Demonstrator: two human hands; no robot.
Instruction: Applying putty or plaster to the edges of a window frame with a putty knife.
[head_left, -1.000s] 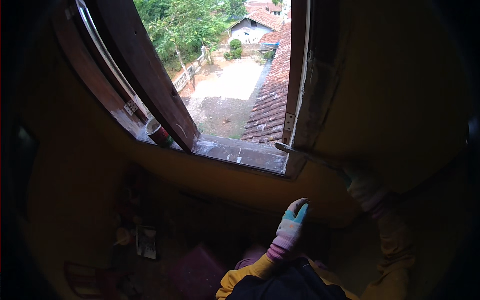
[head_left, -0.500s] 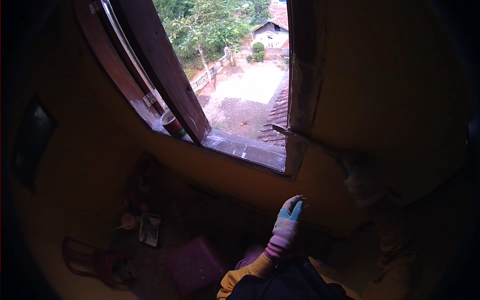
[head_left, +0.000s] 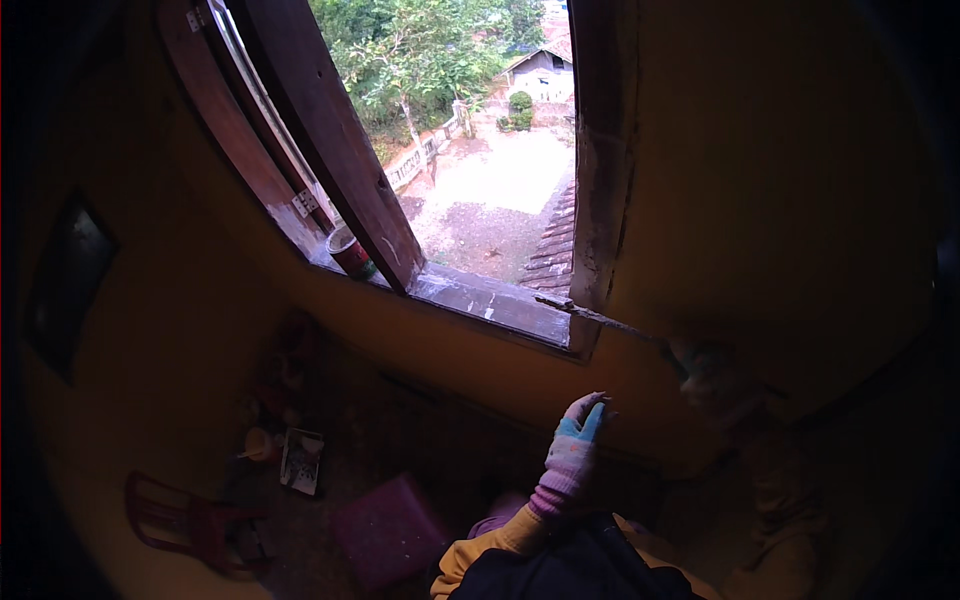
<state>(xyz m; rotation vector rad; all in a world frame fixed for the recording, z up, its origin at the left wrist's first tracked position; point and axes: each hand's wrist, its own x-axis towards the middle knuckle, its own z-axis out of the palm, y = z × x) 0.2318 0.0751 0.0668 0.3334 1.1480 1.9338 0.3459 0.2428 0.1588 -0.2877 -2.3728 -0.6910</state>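
My right hand [head_left: 715, 378], gloved and dim in shadow, is closed around a long thin stick-like tool [head_left: 612, 322]. The tool points left, and its darker far end overlaps the right corner of the windowsill [head_left: 470, 298]. Whether that end touches the wood, and what kind of tool it is, I cannot tell. My left hand [head_left: 575, 435], in a pale pink and blue knitted glove, is raised in front of the wall below the window. Nothing shows in it; its fingers are stretched out and the thumb stands apart.
A red tin [head_left: 347, 252] stands on the sill beside the window post [head_left: 385, 215]. Below are a dark red stool [head_left: 390, 530], a red plastic chair [head_left: 180, 525], a white tray [head_left: 301, 462] and an orange round container [head_left: 257, 444]. Outside lie a tiled roof [head_left: 553, 250] and a yard.
The tool's far end has dropped from the window frame's right side to the sill's right corner. My right hand has shifted slightly left. My left hand stays where it was.
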